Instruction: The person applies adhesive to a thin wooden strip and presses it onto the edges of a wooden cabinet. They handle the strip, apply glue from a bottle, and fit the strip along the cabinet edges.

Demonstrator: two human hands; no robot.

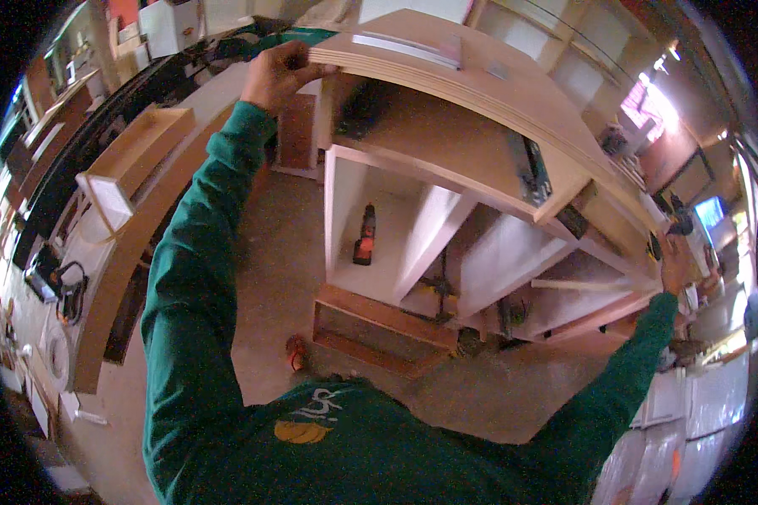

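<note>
A wooden cabinet with a broad plywood top [526, 109] stands in front of me. My left hand [282, 74] is closed round the near left corner of that top, fingers bent over its layered edge. Far to the right, my right hand [673, 263] grips the top's other end; its fingers are partly hidden. Beside those fingers is a small black and yellow thing [653, 247], too small to name. Below the top are open compartments with pale dividers [436, 231] and a metal drawer slide [531, 168]. An orange and black cordless drill [365, 237] lies in the left compartment.
A reddish wooden frame [379, 332] lies on the floor against the cabinet's base. At left, a long bench [109, 311] bears a drawer box [139, 156] and a dark power tool [55, 278]. Plastic-wrapped panels [691, 404] stand at lower right. A flat metal strip [408, 50] lies on the top.
</note>
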